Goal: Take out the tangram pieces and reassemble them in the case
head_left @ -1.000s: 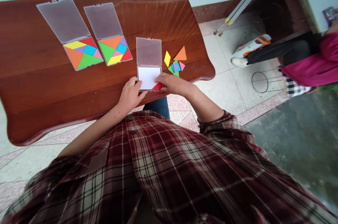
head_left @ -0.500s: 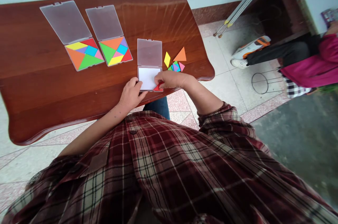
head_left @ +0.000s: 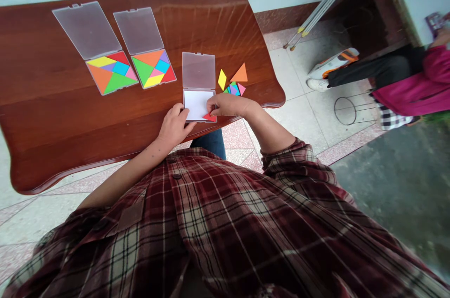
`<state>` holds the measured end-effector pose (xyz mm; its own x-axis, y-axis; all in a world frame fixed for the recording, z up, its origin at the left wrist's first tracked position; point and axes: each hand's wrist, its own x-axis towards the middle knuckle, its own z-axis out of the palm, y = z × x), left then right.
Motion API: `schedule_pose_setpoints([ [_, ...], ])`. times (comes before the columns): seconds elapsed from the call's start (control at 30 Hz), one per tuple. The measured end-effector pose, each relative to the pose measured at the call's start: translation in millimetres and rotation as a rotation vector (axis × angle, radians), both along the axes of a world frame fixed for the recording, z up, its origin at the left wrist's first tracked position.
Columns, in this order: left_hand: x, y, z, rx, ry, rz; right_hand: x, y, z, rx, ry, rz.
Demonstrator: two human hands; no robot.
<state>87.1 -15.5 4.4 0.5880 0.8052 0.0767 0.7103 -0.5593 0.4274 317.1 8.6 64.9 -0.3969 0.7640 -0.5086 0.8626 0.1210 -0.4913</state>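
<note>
Right hand pinches a red triangle down into the near right corner of the open case, the left hand gripping its near left edge; seating the piece looks the step, and it calls for squaring the triangle to the corner walls.

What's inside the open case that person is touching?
The case shows a white bottom and one red triangle piece at its near right corner. The right hand covers part of that piece, hiding anything beneath.
</note>
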Motion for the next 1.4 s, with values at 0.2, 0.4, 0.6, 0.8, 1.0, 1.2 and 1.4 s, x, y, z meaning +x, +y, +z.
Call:
schedule_pose_setpoints([
  [0.2, 0.0, 0.3, -0.9, -0.01, -0.014, -0.001, 4.2, 0.1, -5.2, -0.017, 0.106, -0.212],
  [0.4, -0.2, 0.2, 0.3, 0.004, -0.011, -0.002, -9.1, -4.2, -19.5, 0.022, 0.299, -0.537],
  [0.6, -0.4, -0.8, -2.3, -0.023, -0.063, 0.049, -36.3, -12.8, -26.2, 0.054, 0.29, -0.544],
  [0.8, -0.2, -0.4, -6.1, -0.013, -0.087, 0.046, -52.8, -13.8, -22.5, 0.198, 0.099, -0.349],
  [1.0, 0.7, -0.4, -4.7, -0.035, -0.083, 0.061, -63.3, -16.1, -15.8, 0.218, 0.002, -0.232],
  [1.2, 0.6, -0.6, -7.0, -0.026, -0.083, 0.06, -62.8, -19.1, -9.4, 0.253, -0.099, -0.262],
  [1.4, 0.5, -0.8, -6.3, -0.017, -0.062, 0.056, -67.4, -25.0, -14.3, 0.24, -0.108, -0.203],
])
